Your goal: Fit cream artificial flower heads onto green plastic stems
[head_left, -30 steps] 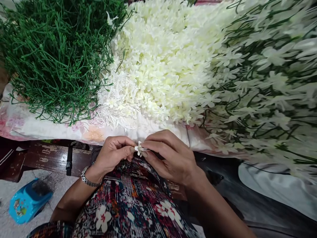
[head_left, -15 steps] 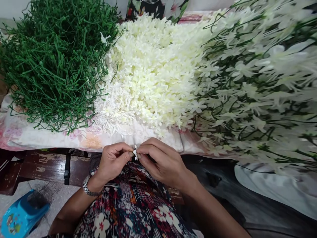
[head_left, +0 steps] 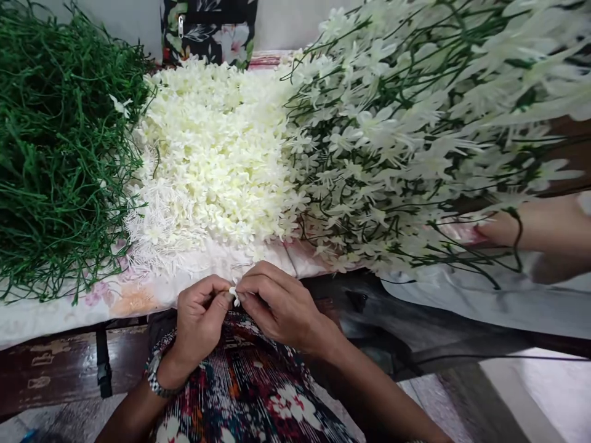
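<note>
Head view: what is the state of the hands?

The left hand [head_left: 201, 323] pinches one side of a small white flower [head_left: 235, 294] between thumb and index finger. The right hand [head_left: 281, 307] grasps the opposite side with its fingertips. Both are closed on the part.

Where is the flower located?

Between the two hands, above the patterned garment [head_left: 253, 387] and just off the near edge of the floral cloth [head_left: 41, 323]. A metal-band watch [head_left: 158, 376] encircles the left wrist.

What lies on the cloth?

Nearest the hands, a cluster of thin white filaments [head_left: 161, 221] adjoins a heap of pale blossoms [head_left: 221, 160]. Green stems [head_left: 60, 166] are piled to the left; stemmed white flowers [head_left: 373, 147] are massed to the right.

And the outer zone?

A floral-print bag [head_left: 207, 34] stands behind the blossoms. Another person's forearm [head_left: 540, 227] extends in at the right edge; its hand is hidden, so its grip cannot be determined. A black strap [head_left: 103, 363] hangs over brown wood [head_left: 55, 369] at lower left.
</note>
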The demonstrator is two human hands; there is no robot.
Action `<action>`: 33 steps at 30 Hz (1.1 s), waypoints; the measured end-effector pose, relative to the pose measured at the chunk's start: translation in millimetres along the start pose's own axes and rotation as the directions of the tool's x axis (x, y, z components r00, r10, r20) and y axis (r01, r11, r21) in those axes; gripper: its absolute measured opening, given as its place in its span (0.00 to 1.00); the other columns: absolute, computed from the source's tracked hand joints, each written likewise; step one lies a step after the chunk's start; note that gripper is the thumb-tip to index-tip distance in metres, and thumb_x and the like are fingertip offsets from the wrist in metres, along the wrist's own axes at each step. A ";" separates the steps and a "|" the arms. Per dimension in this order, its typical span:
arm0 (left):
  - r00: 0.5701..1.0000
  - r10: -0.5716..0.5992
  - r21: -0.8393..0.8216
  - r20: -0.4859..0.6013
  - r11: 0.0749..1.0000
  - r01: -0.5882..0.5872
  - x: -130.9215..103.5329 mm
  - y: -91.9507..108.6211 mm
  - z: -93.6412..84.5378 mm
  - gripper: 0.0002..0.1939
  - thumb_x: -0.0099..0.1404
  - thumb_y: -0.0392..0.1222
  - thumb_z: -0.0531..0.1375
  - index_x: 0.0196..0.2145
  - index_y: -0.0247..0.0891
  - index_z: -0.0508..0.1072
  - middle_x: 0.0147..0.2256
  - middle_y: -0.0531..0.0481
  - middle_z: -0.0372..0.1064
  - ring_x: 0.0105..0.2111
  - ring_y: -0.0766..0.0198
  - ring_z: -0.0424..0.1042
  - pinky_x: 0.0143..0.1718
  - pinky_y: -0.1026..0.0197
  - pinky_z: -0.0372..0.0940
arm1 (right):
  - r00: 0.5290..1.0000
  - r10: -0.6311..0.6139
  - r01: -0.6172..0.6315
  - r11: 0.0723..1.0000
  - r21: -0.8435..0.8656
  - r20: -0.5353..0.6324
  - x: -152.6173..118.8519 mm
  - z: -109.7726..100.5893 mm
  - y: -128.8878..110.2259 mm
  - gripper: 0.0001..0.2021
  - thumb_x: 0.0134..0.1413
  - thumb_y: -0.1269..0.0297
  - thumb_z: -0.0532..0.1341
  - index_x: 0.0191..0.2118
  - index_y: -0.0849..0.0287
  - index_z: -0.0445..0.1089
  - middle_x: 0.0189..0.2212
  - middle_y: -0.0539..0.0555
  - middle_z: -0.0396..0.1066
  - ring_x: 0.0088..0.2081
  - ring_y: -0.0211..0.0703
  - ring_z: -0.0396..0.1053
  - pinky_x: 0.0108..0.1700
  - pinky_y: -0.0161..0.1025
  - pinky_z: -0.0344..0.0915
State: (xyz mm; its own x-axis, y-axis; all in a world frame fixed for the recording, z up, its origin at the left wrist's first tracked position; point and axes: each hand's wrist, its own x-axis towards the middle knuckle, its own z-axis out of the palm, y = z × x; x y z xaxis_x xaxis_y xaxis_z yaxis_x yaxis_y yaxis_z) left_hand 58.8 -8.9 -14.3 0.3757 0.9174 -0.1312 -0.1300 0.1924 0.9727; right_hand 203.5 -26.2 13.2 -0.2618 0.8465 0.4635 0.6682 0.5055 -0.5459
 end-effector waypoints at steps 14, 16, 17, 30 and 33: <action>0.988 0.143 0.101 0.060 0.984 -0.149 -22.4 4.9 -0.9 0.05 0.58 0.34 0.56 0.26 0.35 0.70 0.21 0.54 0.61 0.22 0.72 0.57 0.24 0.68 0.54 | 0.999 -0.009 0.011 0.999 0.053 -0.041 -22.4 -2.6 -16.8 0.04 0.48 0.76 0.56 0.32 0.63 0.63 0.26 0.52 0.64 0.30 0.33 0.61 0.32 0.33 0.63; 0.974 0.219 0.181 0.053 0.957 -0.225 -24.7 6.9 0.3 0.04 0.57 0.32 0.56 0.26 0.35 0.70 0.22 0.54 0.63 0.23 0.72 0.59 0.25 0.68 0.55 | 0.999 -0.011 0.014 0.998 0.066 -0.052 -23.6 -1.0 -17.7 0.05 0.48 0.76 0.56 0.33 0.62 0.62 0.26 0.51 0.64 0.31 0.34 0.61 0.32 0.34 0.64; 0.967 0.251 0.212 0.045 0.943 -0.255 -25.3 8.0 0.9 0.05 0.57 0.31 0.56 0.26 0.35 0.70 0.22 0.54 0.63 0.23 0.72 0.60 0.26 0.68 0.56 | 0.998 -0.013 0.017 0.997 0.070 -0.059 -23.9 0.0 -17.8 0.05 0.48 0.76 0.55 0.33 0.62 0.62 0.27 0.51 0.64 0.31 0.34 0.61 0.32 0.34 0.64; 0.949 0.313 0.337 0.031 0.891 -0.305 -18.0 5.6 2.0 0.06 0.56 0.29 0.54 0.23 0.33 0.68 0.20 0.54 0.61 0.21 0.72 0.59 0.23 0.67 0.55 | 0.994 -0.083 0.085 0.996 0.027 -0.073 -25.4 15.7 -6.0 0.08 0.46 0.77 0.56 0.35 0.63 0.61 0.27 0.53 0.63 0.32 0.36 0.60 0.32 0.35 0.64; 0.973 0.228 0.256 0.043 0.939 -0.231 -17.2 0.9 -0.9 0.06 0.57 0.32 0.55 0.24 0.33 0.69 0.19 0.54 0.59 0.21 0.73 0.58 0.22 0.68 0.53 | 0.995 -0.085 0.087 0.995 0.038 -0.054 -25.1 14.0 -5.1 0.08 0.46 0.77 0.56 0.35 0.63 0.62 0.27 0.53 0.64 0.31 0.36 0.61 0.33 0.36 0.64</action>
State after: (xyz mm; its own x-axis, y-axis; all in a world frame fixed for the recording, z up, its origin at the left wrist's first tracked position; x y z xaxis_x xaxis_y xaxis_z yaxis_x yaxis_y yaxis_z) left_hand 51.3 -24.2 -11.4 0.3756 0.9211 0.1024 0.0257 -0.1208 0.9923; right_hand 196.9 -47.7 -5.4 -0.2797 0.7903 0.5452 0.6157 0.5834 -0.5297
